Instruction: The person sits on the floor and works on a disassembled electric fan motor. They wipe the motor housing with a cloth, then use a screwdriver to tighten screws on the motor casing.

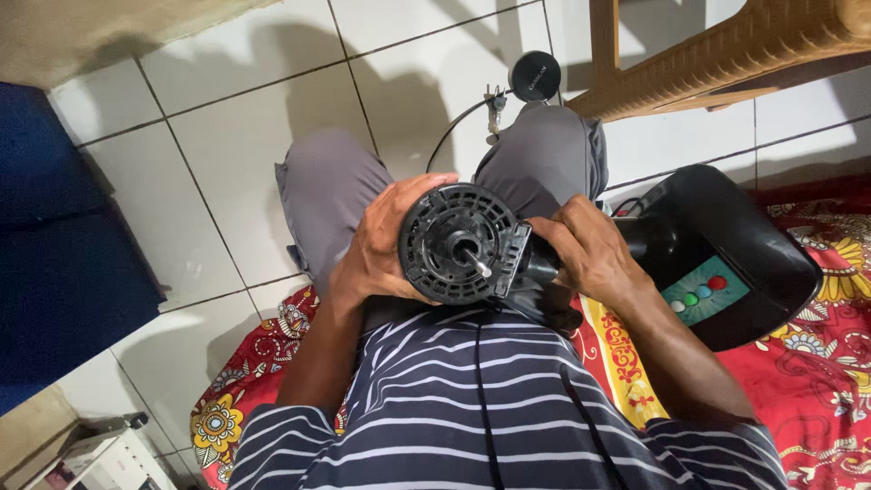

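Left hand [376, 249] cups the round black fan motor [458, 243] held over the lap, right hand [590, 249] grips its neck. Fan base [726, 263] with coloured buttons sits just right, wooden chair [726, 54] beyond, black cap [534, 75] on the floor.

The round black slotted fan motor housing [458, 243] sits at the centre, over the person's lap. The left hand [376, 249] wraps it at nine o'clock; the right hand [590, 249] lies at three o'clock, on the neck. The black plastic fan base with coloured buttons [726, 259] lies farther toward three o'clock, on the red flowered cloth [817, 381]. A brown wooden chair [726, 54] stands at one o'clock, and a round black cap [534, 75] lies on the white tiled floor [245, 136] at twelve.
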